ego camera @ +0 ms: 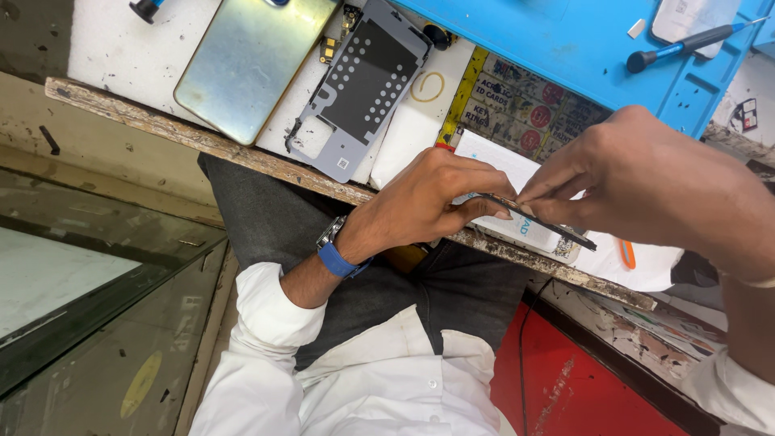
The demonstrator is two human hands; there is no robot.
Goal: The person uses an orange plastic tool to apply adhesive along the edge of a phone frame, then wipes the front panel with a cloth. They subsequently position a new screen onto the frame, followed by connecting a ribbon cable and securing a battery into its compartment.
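My left hand [428,202] and my right hand [638,173] together hold a thin dark flat phone part [539,220] edge-on over the front edge of the wooden bench [202,141]. The left fingers pinch its near end; the right thumb and fingers pinch its upper edge. A blue-strapped watch [337,257] is on my left wrist. Beneath the part lies a white box [517,230].
On the bench lie a shiny phone back cover [246,60], a grey perforated phone frame [363,85], a blue work mat [581,40] with a blue-handled screwdriver [686,44], and an orange tool [627,254]. A glass counter [89,274] stands at the left.
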